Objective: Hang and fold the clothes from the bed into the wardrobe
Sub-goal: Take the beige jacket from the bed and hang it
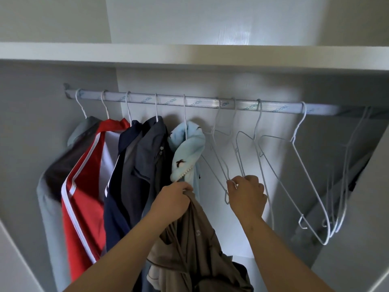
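I face the open wardrobe, where a grey rail (202,103) runs across under a shelf. My left hand (171,200) grips a bunched brown garment (195,245) that hangs down below it. My right hand (247,196) is curled round the lower end of an empty white wire hanger (216,157) hooked on the rail. On the rail's left side hang a grey top (52,169), a red and white jacket (84,186), a navy garment (117,182), a dark grey jacket (145,165) and a light blue patterned piece (187,148).
Several more empty white wire hangers (305,178) hang on the rail's right half, some bunched at the far right (345,165). A white shelf (189,57) spans above the rail. The wardrobe's side walls close in left and right.
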